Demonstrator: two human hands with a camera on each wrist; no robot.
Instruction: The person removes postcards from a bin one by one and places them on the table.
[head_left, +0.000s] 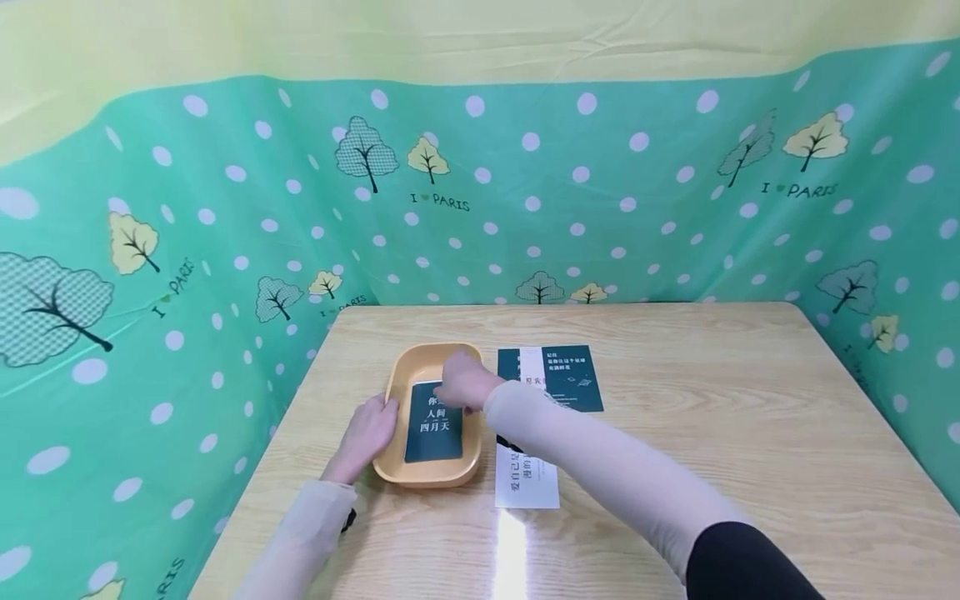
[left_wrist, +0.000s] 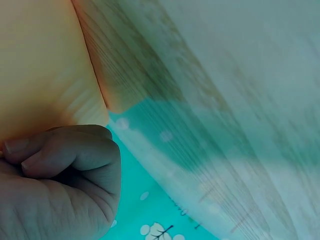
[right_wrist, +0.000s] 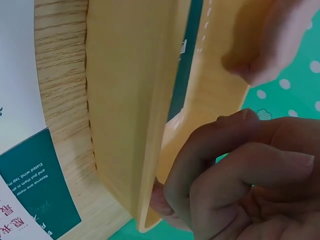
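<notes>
A shallow yellow-orange plastic tray (head_left: 390, 467) sits on the left of the table, with a dark green printed card (head_left: 433, 442) lying inside. My left hand (head_left: 369, 432) grips the tray's left rim, its thumb at the edge. In the left wrist view its curled fingers (left_wrist: 65, 152) meet the tray wall (left_wrist: 40, 60). My right hand (head_left: 468, 382) reaches over the tray's right side, at the card's upper right corner. The right wrist view shows some of its fingers (right_wrist: 225, 175) curled, and one fingertip behind the rim. Whether it pinches the card is hidden.
Right of the tray lie dark green cards (head_left: 573, 379) and a white card (head_left: 528, 487) with printed characters, partly covered by my right forearm. A green dotted cloth (head_left: 555, 200) hangs behind and beside the wooden table (head_left: 712, 433).
</notes>
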